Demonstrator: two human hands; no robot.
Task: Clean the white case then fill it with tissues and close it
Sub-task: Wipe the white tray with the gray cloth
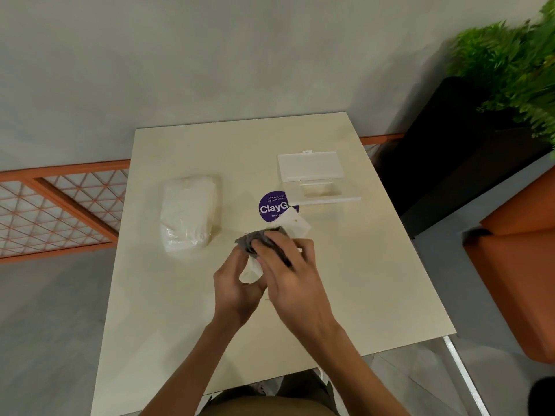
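Right hand (288, 274) gripping grey cloth (255, 238), left hand (237, 292) gripping white tissue (250, 270), purple "ClayG" sticker (271, 208), white case (310, 168) open

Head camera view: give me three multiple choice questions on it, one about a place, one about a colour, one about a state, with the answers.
1. Where does the clear plastic pack of white tissues lie?
A. on the left side of the beige table
B. on the floor
C. on a chair

2. What colour is the round sticker?
A. green
B. purple
C. orange

3. How is the flat white plastic case?
A. shut
B. open
C. standing on edge

Answers:
1 A, the pack rests on the tabletop's left side.
2 B, it is purple with white lettering.
3 B, its two halves lie spread flat.
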